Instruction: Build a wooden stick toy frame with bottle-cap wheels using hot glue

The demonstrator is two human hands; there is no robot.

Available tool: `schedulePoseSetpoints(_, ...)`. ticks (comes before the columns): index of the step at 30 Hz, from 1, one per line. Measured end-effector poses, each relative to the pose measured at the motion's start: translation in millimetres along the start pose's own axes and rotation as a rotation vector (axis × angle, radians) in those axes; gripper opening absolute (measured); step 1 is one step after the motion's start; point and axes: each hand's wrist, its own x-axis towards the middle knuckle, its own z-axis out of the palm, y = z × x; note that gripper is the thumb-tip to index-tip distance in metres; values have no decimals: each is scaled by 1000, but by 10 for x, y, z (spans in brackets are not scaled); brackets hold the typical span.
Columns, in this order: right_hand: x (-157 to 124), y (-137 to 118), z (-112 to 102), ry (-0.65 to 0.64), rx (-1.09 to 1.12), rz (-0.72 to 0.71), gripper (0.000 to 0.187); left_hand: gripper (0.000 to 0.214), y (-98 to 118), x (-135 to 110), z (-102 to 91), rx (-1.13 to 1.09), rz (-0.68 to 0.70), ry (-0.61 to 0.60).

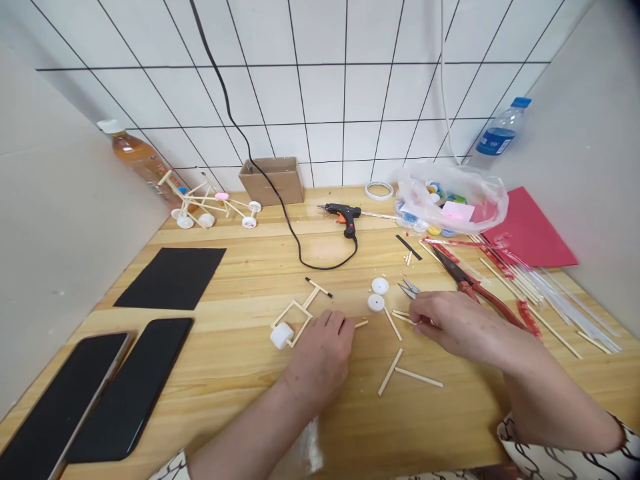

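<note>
My left hand [323,357] rests knuckles-up on the wooden table [240,373], fingers curled under, just right of a small stick frame [299,310] with a white cap wheel [281,335]. What the fingers hold, if anything, is hidden. My right hand [450,323] lies flat-ish with fingertips pinching at thin wooden sticks [403,316] beside a white cap [376,303]. A second white cap [380,286] and small snips [410,289] lie just beyond. Two loose sticks [400,373] lie between my hands.
Red-handled pliers [475,287], a glue gun [345,215] with black cord, a plastic bag of caps [450,197], red card [530,233], long sticks [545,300], a finished stick cart [210,203], cardboard box [273,180], two bottles, a black sheet [173,277] and two phones [100,393].
</note>
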Motion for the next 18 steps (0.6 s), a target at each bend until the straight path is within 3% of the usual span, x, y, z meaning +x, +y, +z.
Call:
schedulePoseSetpoints(8,-71,-215,-73,-176,30,-104,19,19,121,-92,-20,-224,138,158)
schedulePoseSetpoints(12,-112,-269,0,-280,-21,-103,14,21,228,-122,-12,-289,184,123)
schedulePoseSetpoints(18,-134,-332,175,-276,-177,-151,19,20,252,-112,-3,-340,210,88)
